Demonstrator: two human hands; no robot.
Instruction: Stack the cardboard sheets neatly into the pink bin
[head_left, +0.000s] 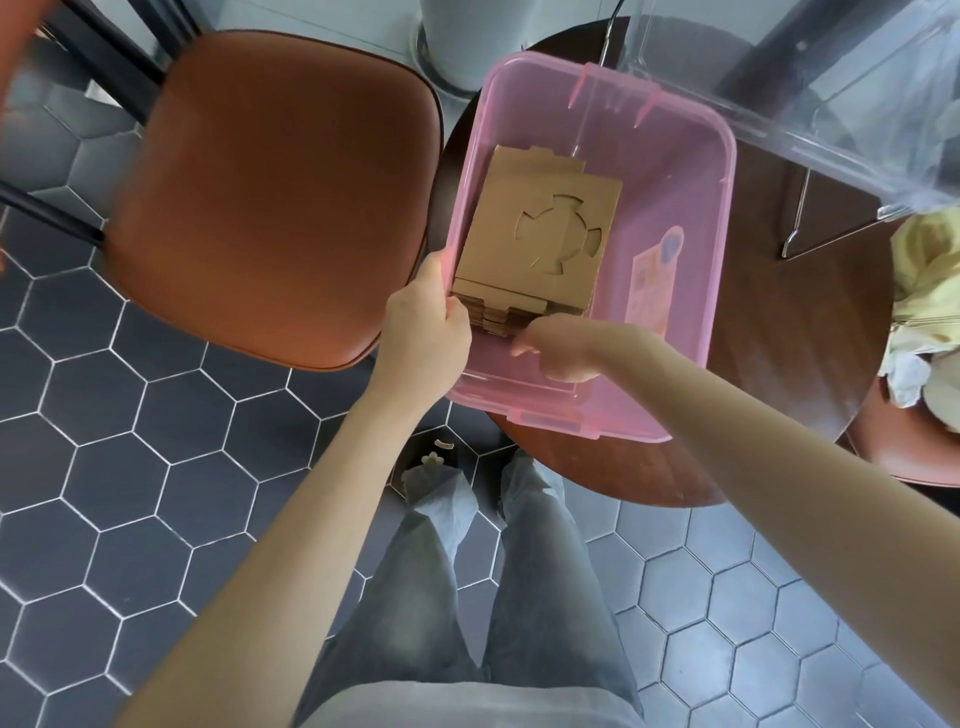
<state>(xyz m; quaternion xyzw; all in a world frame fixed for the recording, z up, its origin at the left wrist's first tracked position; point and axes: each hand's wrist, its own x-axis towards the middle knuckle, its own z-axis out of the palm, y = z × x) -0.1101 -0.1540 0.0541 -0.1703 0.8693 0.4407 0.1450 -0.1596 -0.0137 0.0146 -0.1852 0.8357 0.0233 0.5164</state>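
A translucent pink bin (717, 249) stands on a dark round wooden table (789, 338). Inside it, against the left wall, lies a stack of brown cardboard sheets (540, 228) with a round cut-out pattern on the top sheet. My left hand (423, 322) grips the bin's left rim beside the stack's near corner. My right hand (563, 348) is inside the bin with curled fingers touching the near edge of the stack. A pink label lies on the bin floor to the right of the stack.
A brown padded chair (270, 192) stands left of the table, close to the bin. A clear plastic lid (810, 78) leans over the bin's far right corner. Yellow and white cloth (924, 301) lies at the table's right edge. The floor has dark hexagonal tiles.
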